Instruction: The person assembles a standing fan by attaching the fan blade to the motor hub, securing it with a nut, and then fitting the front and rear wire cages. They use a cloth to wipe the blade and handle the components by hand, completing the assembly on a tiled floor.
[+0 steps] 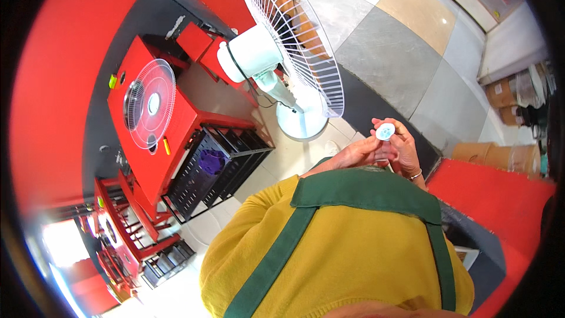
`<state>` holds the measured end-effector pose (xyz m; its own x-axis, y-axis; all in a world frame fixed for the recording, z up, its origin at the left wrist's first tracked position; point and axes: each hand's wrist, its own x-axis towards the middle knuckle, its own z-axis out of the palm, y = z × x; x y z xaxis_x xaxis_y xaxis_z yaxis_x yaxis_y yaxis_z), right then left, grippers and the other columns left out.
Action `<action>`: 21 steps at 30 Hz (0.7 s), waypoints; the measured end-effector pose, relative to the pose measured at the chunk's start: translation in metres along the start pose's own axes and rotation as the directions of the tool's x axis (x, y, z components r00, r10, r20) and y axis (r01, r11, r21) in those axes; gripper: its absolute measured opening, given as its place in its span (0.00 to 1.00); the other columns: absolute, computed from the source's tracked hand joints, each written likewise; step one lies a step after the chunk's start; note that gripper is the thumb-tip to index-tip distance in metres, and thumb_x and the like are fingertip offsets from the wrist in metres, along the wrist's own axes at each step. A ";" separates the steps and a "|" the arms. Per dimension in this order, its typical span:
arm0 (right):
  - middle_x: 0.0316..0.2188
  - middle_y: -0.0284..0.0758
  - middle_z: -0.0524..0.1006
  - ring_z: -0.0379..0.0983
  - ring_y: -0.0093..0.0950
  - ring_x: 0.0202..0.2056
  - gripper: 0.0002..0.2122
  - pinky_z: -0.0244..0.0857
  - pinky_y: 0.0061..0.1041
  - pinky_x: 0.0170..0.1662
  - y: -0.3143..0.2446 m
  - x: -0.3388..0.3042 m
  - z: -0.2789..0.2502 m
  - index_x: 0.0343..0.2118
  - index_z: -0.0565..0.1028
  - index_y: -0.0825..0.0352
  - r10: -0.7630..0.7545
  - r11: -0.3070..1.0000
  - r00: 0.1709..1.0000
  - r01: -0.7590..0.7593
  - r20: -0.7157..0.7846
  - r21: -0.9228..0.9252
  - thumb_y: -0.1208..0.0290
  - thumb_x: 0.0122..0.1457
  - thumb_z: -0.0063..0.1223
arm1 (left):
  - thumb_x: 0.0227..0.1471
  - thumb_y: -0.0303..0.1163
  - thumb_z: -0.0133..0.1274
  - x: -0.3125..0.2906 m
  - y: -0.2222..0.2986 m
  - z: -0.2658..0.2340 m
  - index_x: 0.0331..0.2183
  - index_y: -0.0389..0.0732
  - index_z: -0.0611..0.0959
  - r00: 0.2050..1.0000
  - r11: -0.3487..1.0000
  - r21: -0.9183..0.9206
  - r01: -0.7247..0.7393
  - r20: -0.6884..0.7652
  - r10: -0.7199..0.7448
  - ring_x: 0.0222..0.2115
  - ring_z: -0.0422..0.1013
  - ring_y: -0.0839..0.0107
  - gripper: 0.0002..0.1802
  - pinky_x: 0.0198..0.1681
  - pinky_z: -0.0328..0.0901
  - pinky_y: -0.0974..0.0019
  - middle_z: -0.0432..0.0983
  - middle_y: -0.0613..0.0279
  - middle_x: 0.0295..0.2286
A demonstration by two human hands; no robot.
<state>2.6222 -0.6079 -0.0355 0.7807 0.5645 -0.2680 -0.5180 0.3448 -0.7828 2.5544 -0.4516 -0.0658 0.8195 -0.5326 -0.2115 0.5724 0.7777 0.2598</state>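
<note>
A small white round cap [385, 132] is pinched between the fingers of both hands in front of my chest. My left hand [363, 152] reaches it from the left, with fingertips at its near-left edge. From the other side my right hand [404, 148], with a bracelet at the wrist, closes its fingers around the cap's right edge and behind it. Ahead and to the left stands a white pedestal fan [253, 53]. Its rear wire guard [315, 47] is on, and no front guard covers it. The far side of the cap is hidden.
A white wire fan guard [154, 104] lies on a red table [126, 68] at the left, beside a yellow marker [166, 146]. Below the tabletop, a black rack [194, 171] holds a purple cloth [212, 161]. Cardboard boxes [500, 156] stand at the right by a red surface [488, 200].
</note>
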 end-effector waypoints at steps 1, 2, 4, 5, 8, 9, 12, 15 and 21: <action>0.51 0.47 0.75 0.72 0.37 0.55 0.17 0.65 0.39 0.60 -0.007 0.011 -0.005 0.54 0.70 0.71 0.061 0.998 0.994 -0.061 -0.089 -0.007 0.75 0.62 0.51 | 0.69 0.45 0.42 0.000 0.004 -0.002 0.57 0.40 0.70 0.998 0.996 0.074 0.044 -0.048 -0.040 0.54 0.69 0.63 0.23 0.58 0.63 0.59 0.72 0.52 0.54; 0.51 0.47 0.75 0.72 0.38 0.54 0.17 0.65 0.41 0.60 -0.011 0.021 -0.009 0.54 0.69 0.72 -0.022 0.998 0.999 0.021 0.024 0.053 0.75 0.63 0.50 | 0.69 0.44 0.42 -0.002 0.008 -0.004 0.56 0.39 0.69 0.999 0.983 0.181 0.017 -0.039 -0.010 0.55 0.68 0.63 0.23 0.59 0.63 0.58 0.71 0.50 0.55; 0.51 0.47 0.74 0.74 0.39 0.52 0.19 0.66 0.45 0.60 -0.021 0.045 -0.018 0.57 0.67 0.74 -0.064 0.986 0.995 0.050 0.081 0.159 0.74 0.64 0.50 | 0.69 0.43 0.41 -0.014 0.014 -0.007 0.55 0.36 0.69 0.993 0.943 0.332 0.026 -0.116 0.013 0.55 0.68 0.62 0.23 0.59 0.63 0.58 0.70 0.46 0.55; 0.52 0.47 0.74 0.74 0.38 0.50 0.20 0.67 0.43 0.58 -0.028 0.057 -0.022 0.58 0.66 0.73 -0.034 0.984 0.991 0.009 0.133 0.179 0.74 0.65 0.49 | 0.70 0.41 0.40 -0.020 0.017 -0.007 0.55 0.35 0.69 0.981 0.924 0.378 0.049 -0.195 0.027 0.55 0.69 0.62 0.22 0.60 0.64 0.58 0.71 0.46 0.54; 0.52 0.45 0.74 0.75 0.35 0.48 0.21 0.70 0.40 0.55 -0.043 0.112 -0.021 0.60 0.66 0.73 0.033 0.987 0.970 -0.069 0.240 0.144 0.73 0.66 0.49 | 0.68 0.35 0.45 -0.053 0.020 0.001 0.55 0.34 0.71 0.904 0.920 0.391 -0.036 -0.380 0.197 0.52 0.71 0.64 0.19 0.57 0.66 0.62 0.74 0.50 0.51; 0.52 0.45 0.74 0.75 0.34 0.48 0.21 0.71 0.39 0.55 -0.046 0.134 -0.019 0.60 0.66 0.74 0.043 0.987 0.957 -0.085 0.288 0.133 0.73 0.66 0.49 | 0.68 0.35 0.45 -0.063 0.023 0.004 0.54 0.34 0.72 0.863 0.910 0.411 -0.053 -0.440 0.249 0.51 0.72 0.64 0.18 0.56 0.66 0.62 0.74 0.51 0.51; 0.51 0.43 0.74 0.75 0.30 0.47 0.21 0.73 0.34 0.52 -0.044 0.200 -0.006 0.60 0.66 0.74 0.122 0.992 0.924 -0.129 0.363 -0.007 0.73 0.65 0.50 | 0.66 0.32 0.47 -0.091 0.025 0.012 0.51 0.34 0.76 0.675 0.843 0.528 -0.100 -0.586 0.447 0.49 0.73 0.65 0.16 0.53 0.67 0.63 0.76 0.53 0.48; 0.49 0.42 0.75 0.76 0.28 0.44 0.21 0.74 0.30 0.49 -0.037 0.257 0.017 0.58 0.66 0.74 0.136 0.989 0.880 -0.093 0.455 -0.117 0.74 0.63 0.53 | 0.65 0.30 0.48 -0.109 0.026 0.028 0.47 0.35 0.80 0.275 0.698 0.716 -0.012 -0.669 0.691 0.43 0.76 0.68 0.13 0.46 0.71 0.64 0.80 0.56 0.43; 0.44 0.38 0.79 0.77 0.24 0.43 0.21 0.73 0.25 0.46 -0.024 0.327 0.069 0.52 0.72 0.74 0.086 0.969 0.827 0.060 0.556 -0.240 0.71 0.58 0.61 | 0.65 0.30 0.50 -0.110 0.070 0.062 0.49 0.34 0.79 -0.337 0.403 0.908 0.115 -0.346 0.876 0.43 0.74 0.73 0.14 0.43 0.71 0.70 0.77 0.60 0.44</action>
<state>2.8659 -0.3800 -0.0659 0.4066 0.9133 0.0232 -0.3708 0.1881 -0.9095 2.5063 -0.3591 0.0338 0.2161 0.9760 -0.0272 0.3491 -0.0512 0.9357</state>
